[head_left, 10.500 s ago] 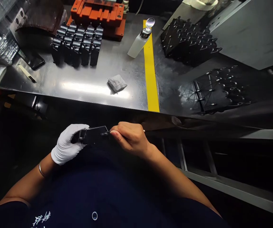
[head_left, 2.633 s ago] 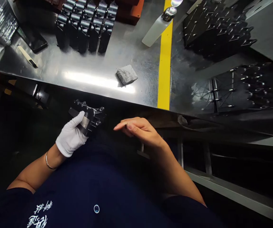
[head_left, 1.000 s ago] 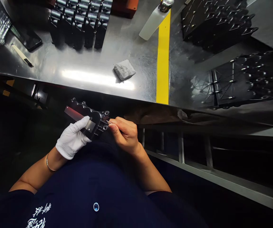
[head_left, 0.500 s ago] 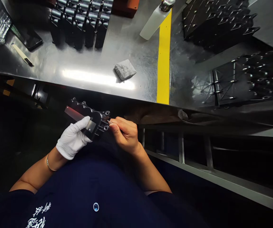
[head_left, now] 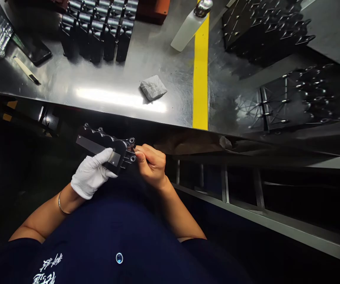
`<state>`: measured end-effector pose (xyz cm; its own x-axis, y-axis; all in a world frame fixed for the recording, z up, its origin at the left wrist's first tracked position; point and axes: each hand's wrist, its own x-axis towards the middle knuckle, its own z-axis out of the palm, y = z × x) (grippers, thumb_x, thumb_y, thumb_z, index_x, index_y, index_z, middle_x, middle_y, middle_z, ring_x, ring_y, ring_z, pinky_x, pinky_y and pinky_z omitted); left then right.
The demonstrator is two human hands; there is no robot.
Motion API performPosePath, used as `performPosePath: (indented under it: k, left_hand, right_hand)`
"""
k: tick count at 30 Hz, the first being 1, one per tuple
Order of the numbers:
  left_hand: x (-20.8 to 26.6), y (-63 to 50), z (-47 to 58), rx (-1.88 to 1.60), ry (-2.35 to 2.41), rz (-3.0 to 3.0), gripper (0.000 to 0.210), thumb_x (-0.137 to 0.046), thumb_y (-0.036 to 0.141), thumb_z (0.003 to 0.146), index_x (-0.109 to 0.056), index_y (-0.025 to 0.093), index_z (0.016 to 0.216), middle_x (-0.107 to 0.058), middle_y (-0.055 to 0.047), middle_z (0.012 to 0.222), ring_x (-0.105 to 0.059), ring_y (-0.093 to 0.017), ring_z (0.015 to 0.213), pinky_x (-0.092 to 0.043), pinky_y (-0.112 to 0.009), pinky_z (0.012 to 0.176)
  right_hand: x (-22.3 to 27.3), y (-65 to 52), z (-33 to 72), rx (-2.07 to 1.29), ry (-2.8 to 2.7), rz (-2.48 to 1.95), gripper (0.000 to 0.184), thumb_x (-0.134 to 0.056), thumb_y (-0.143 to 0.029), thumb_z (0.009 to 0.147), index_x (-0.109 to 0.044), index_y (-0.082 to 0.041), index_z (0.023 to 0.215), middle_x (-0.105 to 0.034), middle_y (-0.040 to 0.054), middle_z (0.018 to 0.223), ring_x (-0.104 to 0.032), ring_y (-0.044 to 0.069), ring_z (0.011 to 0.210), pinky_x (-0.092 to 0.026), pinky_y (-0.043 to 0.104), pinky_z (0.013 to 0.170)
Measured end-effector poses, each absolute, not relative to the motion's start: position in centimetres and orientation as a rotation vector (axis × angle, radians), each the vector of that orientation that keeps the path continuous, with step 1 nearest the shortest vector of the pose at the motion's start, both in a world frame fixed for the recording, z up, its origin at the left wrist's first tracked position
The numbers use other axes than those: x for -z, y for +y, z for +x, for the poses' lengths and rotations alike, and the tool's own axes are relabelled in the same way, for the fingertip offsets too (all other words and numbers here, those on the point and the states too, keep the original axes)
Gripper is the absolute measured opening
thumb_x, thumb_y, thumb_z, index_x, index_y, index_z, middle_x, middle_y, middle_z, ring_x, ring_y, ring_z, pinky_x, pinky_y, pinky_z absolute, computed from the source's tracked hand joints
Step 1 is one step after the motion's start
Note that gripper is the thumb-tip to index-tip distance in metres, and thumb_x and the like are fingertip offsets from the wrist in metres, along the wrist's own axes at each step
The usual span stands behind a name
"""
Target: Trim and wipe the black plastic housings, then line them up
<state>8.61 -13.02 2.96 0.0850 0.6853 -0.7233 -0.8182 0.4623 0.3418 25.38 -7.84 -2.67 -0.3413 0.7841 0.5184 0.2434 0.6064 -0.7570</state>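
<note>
My left hand (head_left: 91, 173), in a white glove, is closed around a black moulded housing (head_left: 106, 144) with a wavy upper edge, a smooth grey strip along its face and ring-shaped lugs at its right end. The thumb presses on the strip. At that right end, my bare right hand (head_left: 152, 163) is pinched shut beside the lugs. Its fingertips hold a thin pointed metal tool, now mostly hidden by the fingers and the housing. Both hands are in front of my body, below the metal table's (head_left: 107, 83) edge.
A crumpled grey-white wrapped block (head_left: 153, 87) lies near the table's edge. Behind it are rows of black housings (head_left: 99, 31), a white bottle (head_left: 187, 29) and yellow tape (head_left: 200, 86). More black parts (head_left: 288, 94) sit at right. A pale-handled cutter (head_left: 26, 70) and a phone (head_left: 36, 51) lie left.
The housing has shifted slightly left and tilted, so its strip no longer shows a red reflection. My right hand has moved a little left with it, and the tool's tip is less visible.
</note>
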Motion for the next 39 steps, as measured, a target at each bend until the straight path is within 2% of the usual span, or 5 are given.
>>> performPosePath:
  k: [9,18,21,26,39]
  left_hand:
    - [-3.0,-12.4,7.7,-1.069,1.003,-0.325,0.035,-0.037,0.009,0.095,-0.067,0.011,0.075,-0.070,-0.002,0.063,-0.066,-0.011,0.048,-0.054,-0.016,0.039]
    - [-3.1,-13.6,7.1,-1.255,1.133,-0.033,0.020,-0.066,0.004,0.074,-0.062,0.014,0.057,-0.062,0.004,0.050,-0.061,-0.008,0.043,-0.056,-0.017,0.052]
    - [-2.4,-13.3,7.1,-1.319,1.232,0.147,0.011,-0.073,0.007,0.069,-0.068,0.016,0.070,-0.068,0.002,0.061,-0.069,-0.013,0.061,-0.058,-0.020,0.066]
    - [-2.3,-13.5,7.4,-1.408,1.324,0.382,0.056,-0.083,0.012,0.059,-0.066,0.027,0.111,-0.076,0.002,0.092,-0.067,-0.018,0.105,-0.050,-0.026,0.096]
    - [-1.5,-13.6,7.1,-1.424,1.404,0.500,0.068,-0.086,0.018,0.056,-0.062,0.026,0.120,-0.075,0.000,0.101,-0.065,-0.020,0.110,-0.047,-0.029,0.102]
  right_hand:
    - [6.1,-7.7,23.2,-0.830,-1.656,-1.054,0.033,-0.050,-0.037,0.093,-0.072,-0.015,0.082,-0.068,0.0052,0.070,-0.059,0.013,0.060,-0.048,0.026,0.057]
    - [3.4,-8.1,25.3,-1.197,-1.577,-1.103,0.036,-0.051,-0.043,0.092,-0.073,-0.016,0.085,-0.066,0.0042,0.068,-0.061,0.015,0.065,-0.047,0.027,0.058]
    - [0.8,-8.9,25.5,-1.248,-1.730,-0.932,0.030,-0.051,-0.034,0.093,-0.073,-0.016,0.082,-0.064,0.0028,0.066,-0.058,0.013,0.060,-0.044,0.025,0.056]
    - [-0.3,-8.9,25.3,-1.262,-1.851,-0.876,0.036,-0.048,-0.031,0.095,-0.062,-0.015,0.065,-0.044,-0.0021,0.054,-0.041,0.008,0.051,-0.035,0.023,0.048]
    - [-0.4,-8.3,25.0,-1.358,-1.841,-0.835,0.042,-0.048,-0.033,0.094,-0.042,-0.017,0.055,-0.037,-0.0032,0.055,-0.034,0.007,0.051,-0.031,0.023,0.048]
